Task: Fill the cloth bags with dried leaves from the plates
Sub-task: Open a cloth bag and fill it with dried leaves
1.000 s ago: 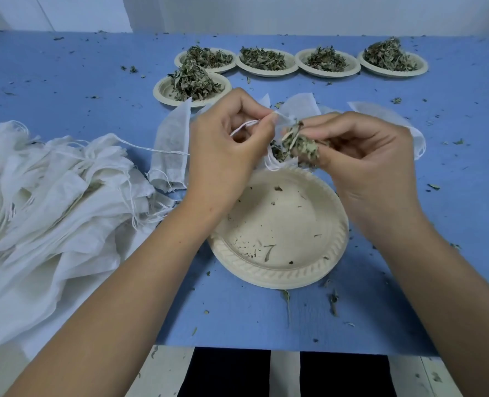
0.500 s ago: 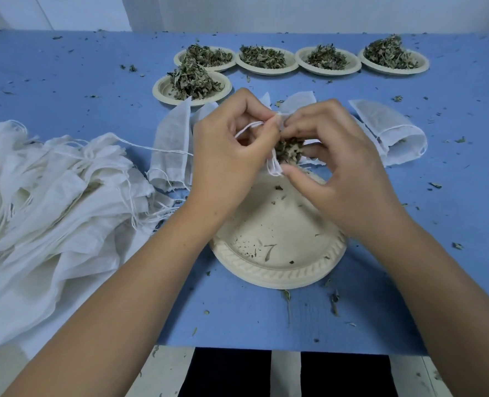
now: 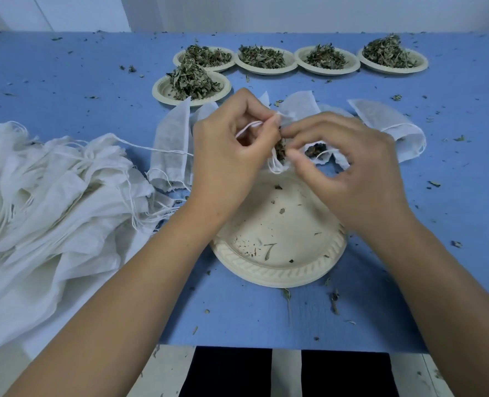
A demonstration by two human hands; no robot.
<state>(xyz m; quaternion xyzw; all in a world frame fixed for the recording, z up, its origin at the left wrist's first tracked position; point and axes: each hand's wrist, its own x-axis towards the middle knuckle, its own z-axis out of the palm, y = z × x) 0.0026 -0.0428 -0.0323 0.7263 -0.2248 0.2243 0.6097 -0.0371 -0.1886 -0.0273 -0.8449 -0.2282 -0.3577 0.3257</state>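
Note:
Over the near plate [image 3: 277,270], which holds only crumbs, my left hand [image 3: 226,156] pinches the mouth and drawstring of a small white cloth bag [image 3: 297,107]. My right hand [image 3: 349,173] has its fingertips at the bag's mouth, pressing dried leaves [image 3: 280,147] in. More leaves show in an open bag mouth [image 3: 318,150] under my right fingers. Several plates piled with dried leaves stand at the back, the nearest one [image 3: 191,84] on the left.
A big heap of empty white cloth bags [image 3: 51,202] lies at the left. Flat bags lie behind my hands at the left [image 3: 171,144] and at the right [image 3: 386,124]. Leaf crumbs dot the blue tabletop [image 3: 65,90]. The table's front edge is close to me.
My right hand has brought the clump of leaves left to the bag's mouth and pushed it in; less leaf shows now. My left hand has stayed in place.

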